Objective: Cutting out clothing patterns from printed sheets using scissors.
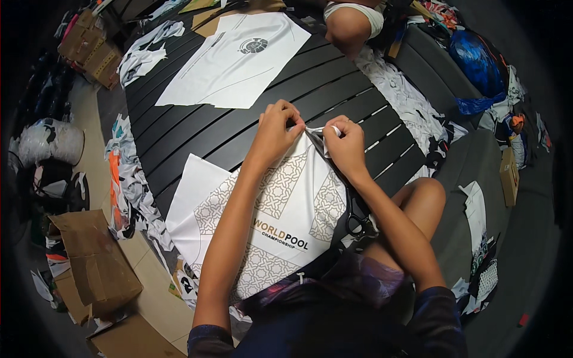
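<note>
A white printed cloth (283, 197) with beige lattice patterns and dark lettering drapes from the slatted table over my lap. My left hand (276, 132) pinches its upper corner between thumb and fingertips. Close by on the right, my right hand (346, 145) is closed on the same edge, where a narrow white strip and a dark edge show. The fingers partly hide what lies between the hands. Black-handled scissors (356, 225) rest beside the cloth, below my right forearm; their blades are hard to make out.
Ahead on the black slatted table (197, 128) lies a white cloth piece (239, 59) with a round dark emblem. Another person's knee (348, 27) shows at the far edge. Fabric scraps (403, 98) line the table's sides. Cardboard boxes (95, 262) stand at left; a blue bag (476, 62) sits far right.
</note>
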Available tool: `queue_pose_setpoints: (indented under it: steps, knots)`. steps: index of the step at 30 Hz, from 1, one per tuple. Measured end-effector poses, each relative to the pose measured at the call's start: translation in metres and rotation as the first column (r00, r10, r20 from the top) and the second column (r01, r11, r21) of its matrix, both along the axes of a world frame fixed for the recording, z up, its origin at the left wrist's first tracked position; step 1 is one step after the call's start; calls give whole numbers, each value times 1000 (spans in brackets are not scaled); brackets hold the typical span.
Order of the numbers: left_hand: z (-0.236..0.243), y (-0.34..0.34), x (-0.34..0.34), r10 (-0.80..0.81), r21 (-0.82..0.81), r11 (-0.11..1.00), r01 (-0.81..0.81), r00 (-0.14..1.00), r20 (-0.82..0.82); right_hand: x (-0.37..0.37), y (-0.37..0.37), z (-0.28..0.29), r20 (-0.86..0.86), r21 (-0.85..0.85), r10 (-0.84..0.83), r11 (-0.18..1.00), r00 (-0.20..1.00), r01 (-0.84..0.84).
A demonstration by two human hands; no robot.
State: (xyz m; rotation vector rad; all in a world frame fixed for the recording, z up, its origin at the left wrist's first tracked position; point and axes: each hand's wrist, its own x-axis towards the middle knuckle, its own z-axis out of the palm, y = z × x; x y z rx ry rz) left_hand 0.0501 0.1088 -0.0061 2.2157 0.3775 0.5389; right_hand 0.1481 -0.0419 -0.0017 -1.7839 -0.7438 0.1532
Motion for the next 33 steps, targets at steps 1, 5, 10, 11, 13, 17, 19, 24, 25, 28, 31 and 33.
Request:
queue_pose_setpoints:
  steps: [1,5,10,11,13,17,19,24,25,28,31,33]
  knots:
    - [0,1,-1,2,-1,1000,-2,1000,-5,-1,0,0,13,14,-32,999,999,32]
    - [5,7,-6,-58,-11,998,58,998,6,-3,0,1,95,23,-9,1000,995,7]
    - [12,11,-14,-153,-46,987,151,987,-53,-6,0,4,196,50,41,997,980,-52]
    - [12,11,-14,-167,-28,986,165,984,-70,-6,0,4,203,47,44,997,978,-54]
    - [12,10,-15,-179,-14,984,178,980,-88,-6,-1,5,208,37,38,998,977,-46]
    - [14,10,-14,-191,-24,982,190,978,-82,-6,-2,5,194,2,24,1000,981,-25]
    - [16,11,-13,-196,20,980,199,976,-98,-5,-2,5,208,20,41,999,977,-46]
    - [16,7,-9,-200,-70,978,198,980,-22,-6,-3,3,193,33,75,996,978,-83]
    - [15,7,-9,-194,-75,979,190,980,-39,-6,-4,3,185,38,75,996,980,-84]
    - [13,13,-8,-277,-106,956,274,961,-20,-7,-5,2,162,33,74,996,984,-80]
    - [13,23,-4,-323,-103,943,317,945,-48,-7,-3,4,156,47,59,997,986,-68]
    - [14,29,1,-347,-114,934,339,936,-54,-7,-2,5,150,43,61,997,987,-68]
